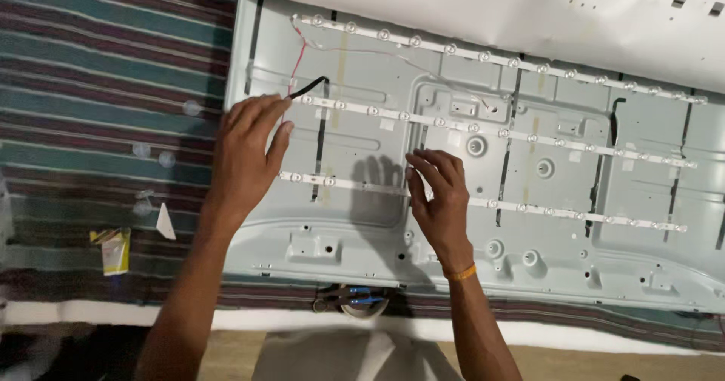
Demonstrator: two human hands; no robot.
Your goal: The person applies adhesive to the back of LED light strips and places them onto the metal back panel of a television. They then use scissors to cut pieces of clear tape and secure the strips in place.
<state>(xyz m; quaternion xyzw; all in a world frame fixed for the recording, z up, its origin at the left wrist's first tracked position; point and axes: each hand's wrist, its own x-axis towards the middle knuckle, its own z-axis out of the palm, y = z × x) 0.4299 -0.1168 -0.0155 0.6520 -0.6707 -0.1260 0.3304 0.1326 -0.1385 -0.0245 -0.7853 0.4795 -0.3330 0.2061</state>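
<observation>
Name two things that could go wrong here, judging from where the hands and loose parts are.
The right hand presses on the lowest LED strip; pulling hard might bend or snap it. The left hand is by the black connector with thin red and white wires, which might tear if snagged.

Striped teal and maroon blanket (91,71), white padding edge (264,320), tan floor (234,358)
</observation>
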